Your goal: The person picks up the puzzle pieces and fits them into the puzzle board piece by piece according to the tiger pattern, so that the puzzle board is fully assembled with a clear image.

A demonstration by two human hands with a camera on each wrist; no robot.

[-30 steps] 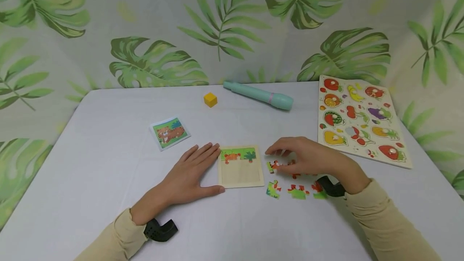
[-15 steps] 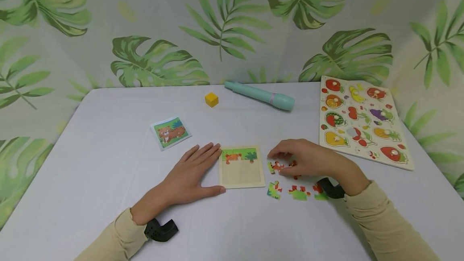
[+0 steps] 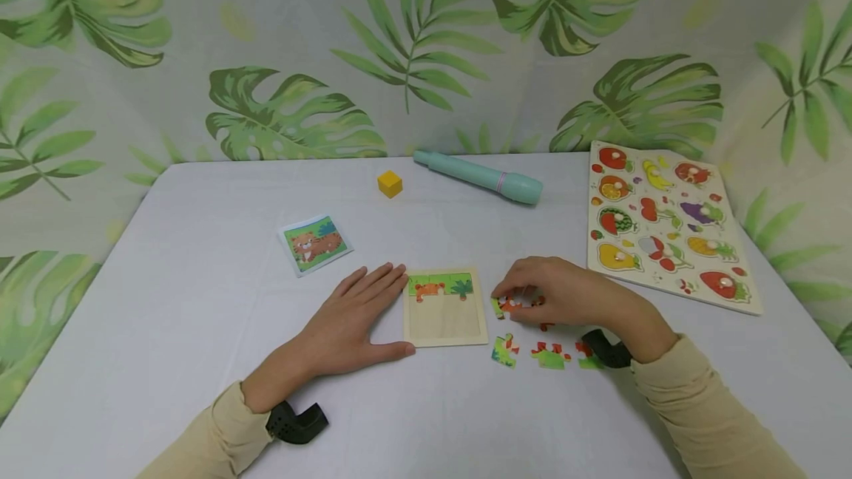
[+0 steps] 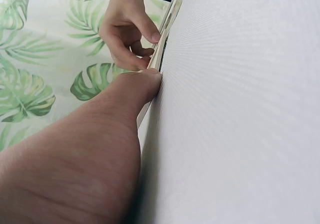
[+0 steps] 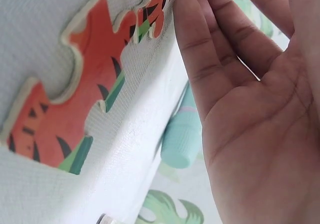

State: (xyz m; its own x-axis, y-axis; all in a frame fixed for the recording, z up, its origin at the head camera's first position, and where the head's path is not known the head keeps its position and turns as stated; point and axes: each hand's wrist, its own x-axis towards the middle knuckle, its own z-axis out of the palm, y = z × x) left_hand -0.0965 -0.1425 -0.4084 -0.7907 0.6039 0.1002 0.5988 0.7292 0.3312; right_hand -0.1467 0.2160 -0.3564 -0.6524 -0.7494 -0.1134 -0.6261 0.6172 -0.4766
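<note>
A small wooden puzzle tray (image 3: 444,322) has its top row filled with green pieces showing orange ears and a bush; bare wood shows below. My left hand (image 3: 342,324) lies flat with fingers straight, index fingertip and thumb tip at the tray's left edge. To the right of the tray, my right hand (image 3: 555,290) bends over loose puzzle pieces. Its thumb and fingertips are spread around an orange and green puzzle piece (image 3: 509,304), with index fingertip near the piece's upper left. In the right wrist view, orange striped pieces (image 5: 90,83) lie below the fingers (image 5: 192,38).
Nearer me lie more loose pieces, one green and orange (image 3: 504,351) and another green and red (image 3: 551,355). A tiger picture card (image 3: 316,244), yellow cube (image 3: 390,184) and teal microphone-shaped stick (image 3: 479,177) are farther back. A fruit puzzle board (image 3: 665,224) stands at right.
My right hand has settled slightly lower, its index fingertip drawing in toward the orange and green puzzle piece. The left hand stays at the tray; the whole head view shifts a little.
</note>
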